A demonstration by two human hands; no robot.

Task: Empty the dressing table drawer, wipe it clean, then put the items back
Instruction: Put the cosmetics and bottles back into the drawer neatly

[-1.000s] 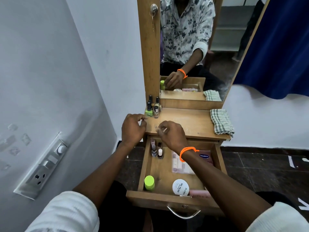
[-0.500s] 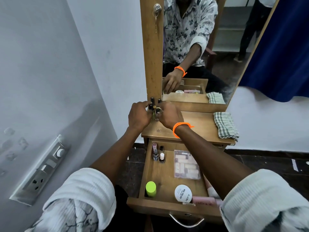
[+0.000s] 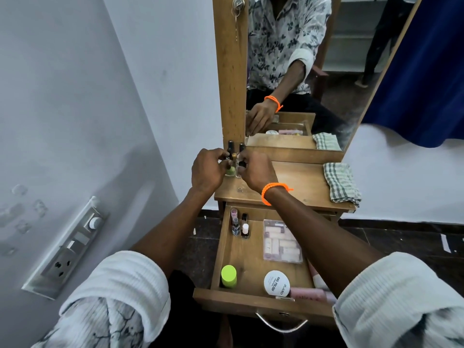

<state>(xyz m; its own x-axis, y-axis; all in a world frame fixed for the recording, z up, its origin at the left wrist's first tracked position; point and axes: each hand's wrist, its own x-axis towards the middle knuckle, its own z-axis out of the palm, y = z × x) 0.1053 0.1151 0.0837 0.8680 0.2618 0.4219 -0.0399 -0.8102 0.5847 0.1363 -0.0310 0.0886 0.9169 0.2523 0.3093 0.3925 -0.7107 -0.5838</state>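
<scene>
At the back left corner of the tabletop (image 3: 296,182), left hand (image 3: 207,172) and right hand (image 3: 258,172) meet around a cluster of small nail polish bottles (image 3: 233,169), fingers curled on them; exactly which bottle each pinches I cannot tell. Below, the drawer (image 3: 251,298) stands pulled open, holding a green-capped jar (image 3: 228,276), a white round tin (image 3: 276,283), a clear box (image 3: 281,242) and two upright bottles (image 3: 239,226). A folded checked cloth (image 3: 341,184) lies at the tabletop's right end.
</scene>
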